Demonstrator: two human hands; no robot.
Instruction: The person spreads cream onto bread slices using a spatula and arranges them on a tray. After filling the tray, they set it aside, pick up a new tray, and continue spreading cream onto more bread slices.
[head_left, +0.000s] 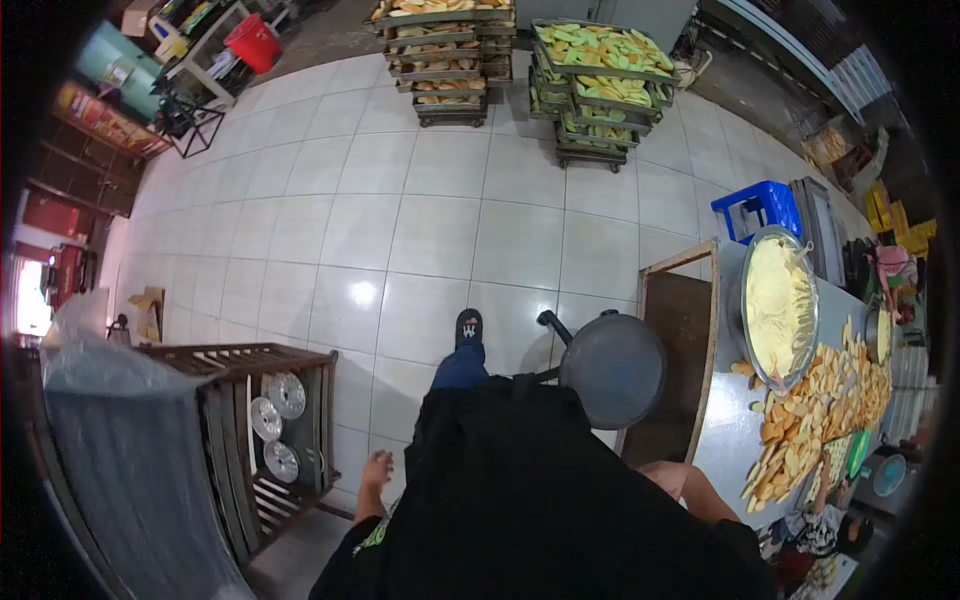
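My left hand [377, 468] hangs low beside my body with its fingers loosely apart and nothing in them. To its left stands a wooden slatted rack [325, 400] with several round metal lids or dishes [286, 396] inside. My right hand [664, 477] is near the edge of the metal table [722, 440]; its fingers are hidden. On that table lie many bread slices [795, 440], and a large metal bowl of pale yellow cream [778, 310] stands at their far end. A round grey stool [613, 370] stands in front of me, to the right.
Two wheeled stacks of trays stand ahead: one with browned bread slices [440, 62], one with greenish-topped slices [605, 50]. A blue plastic stool [765, 205] is beyond the table, a red bucket [253, 43] far left. Another person [815, 530] is at the table's lower right.
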